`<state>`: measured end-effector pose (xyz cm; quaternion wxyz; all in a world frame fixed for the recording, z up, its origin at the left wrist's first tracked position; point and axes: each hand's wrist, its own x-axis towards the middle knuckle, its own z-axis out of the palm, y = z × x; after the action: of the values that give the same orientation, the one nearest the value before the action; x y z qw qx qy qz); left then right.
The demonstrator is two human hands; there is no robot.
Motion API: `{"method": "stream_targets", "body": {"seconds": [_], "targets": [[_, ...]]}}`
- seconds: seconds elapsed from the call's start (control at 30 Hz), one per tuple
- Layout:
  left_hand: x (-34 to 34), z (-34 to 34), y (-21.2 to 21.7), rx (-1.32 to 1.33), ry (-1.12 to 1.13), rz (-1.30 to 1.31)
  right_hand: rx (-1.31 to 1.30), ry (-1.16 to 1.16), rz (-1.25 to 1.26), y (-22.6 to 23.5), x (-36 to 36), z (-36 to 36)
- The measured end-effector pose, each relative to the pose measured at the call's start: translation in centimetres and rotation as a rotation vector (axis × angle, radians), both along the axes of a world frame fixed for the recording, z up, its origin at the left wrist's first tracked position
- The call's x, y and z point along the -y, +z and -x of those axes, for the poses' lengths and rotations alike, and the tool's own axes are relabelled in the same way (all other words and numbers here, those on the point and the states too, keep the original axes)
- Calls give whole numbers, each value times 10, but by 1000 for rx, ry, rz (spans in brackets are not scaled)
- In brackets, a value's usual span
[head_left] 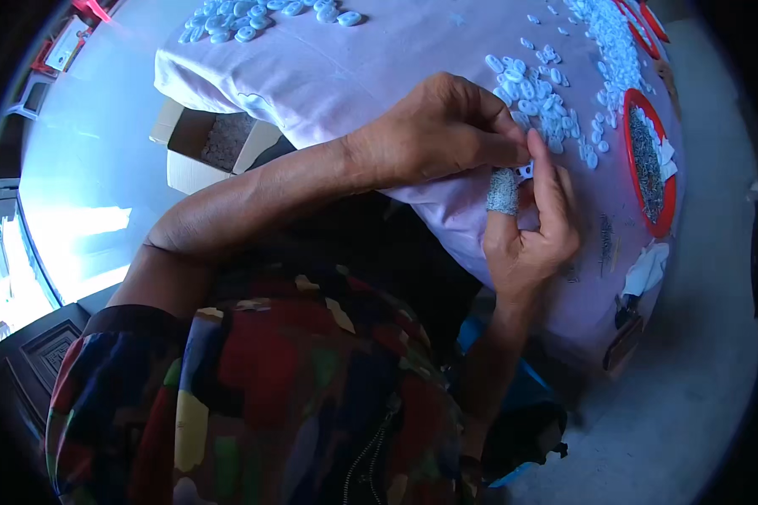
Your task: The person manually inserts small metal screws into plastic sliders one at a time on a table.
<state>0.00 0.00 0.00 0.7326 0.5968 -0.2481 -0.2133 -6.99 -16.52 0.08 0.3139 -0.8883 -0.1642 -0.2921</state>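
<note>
My left hand (451, 135) reaches in from the left with thumb and fingers pinched together. Its fingertips meet those of my right hand (535, 240), which is also closed in a pinch. Between them sits a small white plastic piece (525, 171) with dark spots, mostly covered by the fingers. A pale speckled wrap (503, 194) goes round one digit of my right hand. Just beyond the fingertips lies a loose heap of small white oval plastic pieces (531, 88) on the pale tablecloth (379, 67).
A red tray (664, 220) at the right holds many small dark metal bits and white scraps. More white pieces (611, 46) spread at the far right; larger oval ones (244, 18) lie far left. A cardboard box (198, 172) stands below the table's left edge.
</note>
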Motion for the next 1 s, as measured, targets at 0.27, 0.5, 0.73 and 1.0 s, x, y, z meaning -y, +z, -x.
{"method": "stream_targets", "body": {"seconds": [0.27, 0.5, 0.73, 1.0], "targets": [[5, 5, -1, -29, 111, 21, 33, -65, 101, 3, -4, -1], [-3, 0, 6, 61, -6, -115, 63, -38, 123, 6, -3, -1], [-1, 2, 3, -6, 23, -41, 16, -66, 182, 13, -1, 0], [-2, 2, 1, 24, 39, -38, -12, -40, 245, 18, 0, -2]]}}
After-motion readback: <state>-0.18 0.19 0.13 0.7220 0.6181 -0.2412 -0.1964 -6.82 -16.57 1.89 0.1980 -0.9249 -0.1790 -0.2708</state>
